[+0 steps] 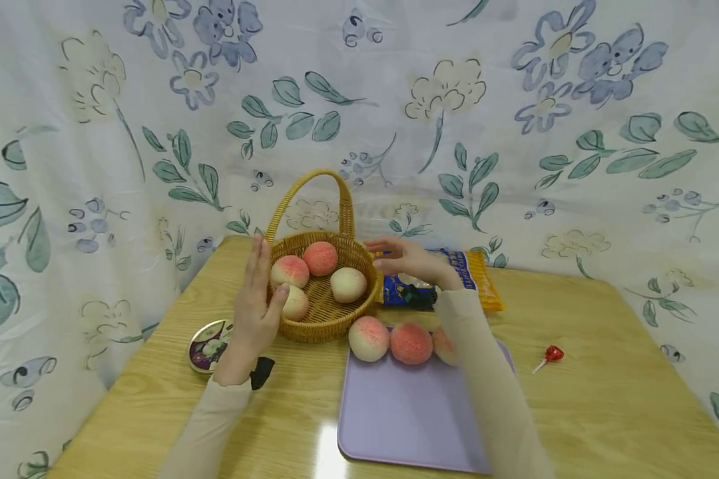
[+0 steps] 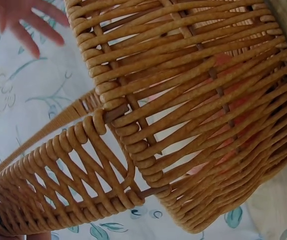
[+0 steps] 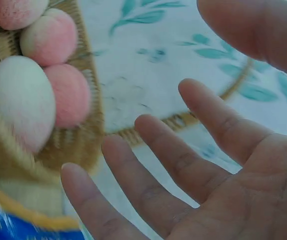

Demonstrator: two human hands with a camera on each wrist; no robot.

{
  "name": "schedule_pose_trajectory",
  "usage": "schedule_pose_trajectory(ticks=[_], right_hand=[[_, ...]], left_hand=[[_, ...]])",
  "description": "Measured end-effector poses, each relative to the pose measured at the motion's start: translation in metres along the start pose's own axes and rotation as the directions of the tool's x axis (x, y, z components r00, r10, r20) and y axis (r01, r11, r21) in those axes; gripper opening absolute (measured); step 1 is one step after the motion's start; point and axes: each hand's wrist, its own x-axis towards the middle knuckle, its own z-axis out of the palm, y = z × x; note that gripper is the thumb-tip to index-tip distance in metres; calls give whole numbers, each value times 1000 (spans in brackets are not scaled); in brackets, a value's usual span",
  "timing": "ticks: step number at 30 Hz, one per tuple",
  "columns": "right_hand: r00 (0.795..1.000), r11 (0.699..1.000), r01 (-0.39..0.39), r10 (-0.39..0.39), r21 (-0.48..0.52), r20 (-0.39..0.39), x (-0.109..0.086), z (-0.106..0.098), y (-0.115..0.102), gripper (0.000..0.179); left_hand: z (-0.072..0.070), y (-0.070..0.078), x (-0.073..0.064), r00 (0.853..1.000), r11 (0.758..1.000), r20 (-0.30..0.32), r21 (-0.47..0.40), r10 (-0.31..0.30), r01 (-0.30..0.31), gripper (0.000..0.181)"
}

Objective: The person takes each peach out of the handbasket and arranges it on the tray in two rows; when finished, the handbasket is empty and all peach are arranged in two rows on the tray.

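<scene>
A yellow woven basket (image 1: 320, 330) with a tall handle holds several pink-and-white toy peaches (image 1: 348, 285). My left hand (image 1: 255, 313) is at the basket's left side, its fingers extended upward; whether it touches the rim I cannot tell. The left wrist view is mostly filled by the basket's woven side (image 2: 198, 110). To the right of the basket, my right hand (image 1: 410, 259) hovers near the rim. Its fingers (image 3: 156, 140) are spread and hold nothing in the right wrist view. Three more peaches (image 1: 411, 343) sit in a row along the far edge of a lilac tray (image 1: 407, 419).
Behind my right forearm, a blue-and-yellow packet (image 1: 482, 283) lies on the wooden table (image 1: 605, 399). A red lollipop (image 1: 553, 354) rests right of the tray. At the left, a round tin (image 1: 206, 346) is partly covered by my left arm. Floral cloth hangs behind.
</scene>
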Motion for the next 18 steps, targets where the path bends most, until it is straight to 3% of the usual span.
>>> schedule_pose_trajectory(ticks=[3,10,14,18], right_hand=[[999,999,-45,45,17,28,26,11,0,57],[986,982,-164,166,91,-16,50,24,10,56],[975,978,-205,208,45,-75,62,33,13,53],[969,974,-218,209,-62,-132,80,49,23,48]], left_hand=[[0,0,-1,1000,1000,-6,23,4,-4,59],[6,1,1,1000,1000,11,-7,9,-9,60],[4,0,1,1000,1000,8,-15,2,-2,60],[2,0,-1,1000,1000,9,-16,-20,20,60]])
